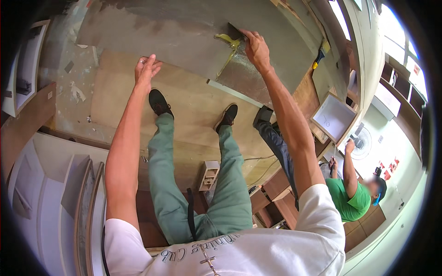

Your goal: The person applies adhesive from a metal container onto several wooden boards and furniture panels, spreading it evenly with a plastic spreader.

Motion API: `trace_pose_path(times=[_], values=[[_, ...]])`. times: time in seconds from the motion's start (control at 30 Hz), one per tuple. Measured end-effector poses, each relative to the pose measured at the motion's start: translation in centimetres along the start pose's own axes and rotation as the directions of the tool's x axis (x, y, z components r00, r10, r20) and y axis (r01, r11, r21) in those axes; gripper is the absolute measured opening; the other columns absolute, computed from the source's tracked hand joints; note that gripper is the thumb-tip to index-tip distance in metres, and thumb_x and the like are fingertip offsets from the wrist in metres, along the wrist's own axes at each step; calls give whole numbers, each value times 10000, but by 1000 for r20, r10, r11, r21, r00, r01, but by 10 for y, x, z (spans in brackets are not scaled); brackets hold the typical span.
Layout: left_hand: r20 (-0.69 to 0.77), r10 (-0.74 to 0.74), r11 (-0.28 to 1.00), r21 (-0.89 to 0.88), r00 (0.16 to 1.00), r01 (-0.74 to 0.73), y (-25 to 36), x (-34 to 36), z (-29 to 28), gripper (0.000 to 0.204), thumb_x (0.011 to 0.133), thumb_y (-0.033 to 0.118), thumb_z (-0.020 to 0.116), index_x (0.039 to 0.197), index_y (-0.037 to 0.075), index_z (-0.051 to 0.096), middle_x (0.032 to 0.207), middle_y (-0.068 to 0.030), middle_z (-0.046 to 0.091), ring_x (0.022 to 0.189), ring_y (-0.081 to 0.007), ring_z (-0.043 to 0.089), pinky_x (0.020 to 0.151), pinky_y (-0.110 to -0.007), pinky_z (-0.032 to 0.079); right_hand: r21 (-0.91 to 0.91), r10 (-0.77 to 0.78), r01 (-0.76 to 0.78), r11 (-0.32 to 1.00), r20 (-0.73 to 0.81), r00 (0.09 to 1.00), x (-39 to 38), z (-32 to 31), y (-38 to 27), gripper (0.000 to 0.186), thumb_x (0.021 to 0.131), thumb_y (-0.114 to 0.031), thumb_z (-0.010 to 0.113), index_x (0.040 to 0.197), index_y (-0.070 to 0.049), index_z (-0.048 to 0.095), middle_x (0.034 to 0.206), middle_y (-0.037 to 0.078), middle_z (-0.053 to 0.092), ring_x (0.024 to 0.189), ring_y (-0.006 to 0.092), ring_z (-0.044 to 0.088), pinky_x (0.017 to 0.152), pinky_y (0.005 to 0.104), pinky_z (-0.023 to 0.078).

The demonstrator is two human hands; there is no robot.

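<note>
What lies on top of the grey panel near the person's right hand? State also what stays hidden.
A streak of yellowish glue lies on the grey panel, running down from the right hand. The hand covers whatever it presses there, so no spreading tool can be made out.

white tee [258, 255] | green trousers [230, 184] | black shoes [159, 102] (ring on left grip [146, 69])

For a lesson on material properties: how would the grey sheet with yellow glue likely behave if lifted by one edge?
The grey sheet looks thin and wide, so it would probably flex. The yellow glue beside the right hand looks wet, likely sticky. The left hand rests at its edge.
</note>
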State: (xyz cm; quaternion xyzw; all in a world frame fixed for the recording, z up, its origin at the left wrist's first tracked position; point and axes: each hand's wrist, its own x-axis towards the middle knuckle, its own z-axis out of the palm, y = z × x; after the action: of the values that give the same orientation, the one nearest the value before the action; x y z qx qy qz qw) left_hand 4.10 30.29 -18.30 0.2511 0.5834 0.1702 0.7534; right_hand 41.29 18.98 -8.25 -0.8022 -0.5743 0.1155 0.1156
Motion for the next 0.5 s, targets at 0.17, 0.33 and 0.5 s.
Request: trace_pose_path(times=[0.17,0.33,0.5], values=[[50,-17,999,35,999,15,4,7,-13,373,1033,359,721,1127,64,513,1161,-134,656,1165,-276,698,1054,-424,550,-64,99,-98,993,20,995,-55,31,-28,465,928,5,568,1326,-179,722,1181,122,695,1053,371,661,881,503,562],[48,-45,998,43,998,43,5,9,-14,347,1038,341,715,1094,67,508,1159,-130,656,1140,-263,706,1038,-416,564,-35,152,-149,988,95,984,-131,43,-91,456,943,-4,566,1338,-185,707,1244,91,668,1112,335,631,893,482,523],[70,-106,993,61,992,102,7,11,-5,340,1029,335,729,1101,80,517,1143,-129,669,1131,-259,711,1035,-417,556,186,121,-174,967,267,956,-161,32,-115,546,872,91,565,1346,-144,702,1207,132,680,1081,386,632,930,523,521]])
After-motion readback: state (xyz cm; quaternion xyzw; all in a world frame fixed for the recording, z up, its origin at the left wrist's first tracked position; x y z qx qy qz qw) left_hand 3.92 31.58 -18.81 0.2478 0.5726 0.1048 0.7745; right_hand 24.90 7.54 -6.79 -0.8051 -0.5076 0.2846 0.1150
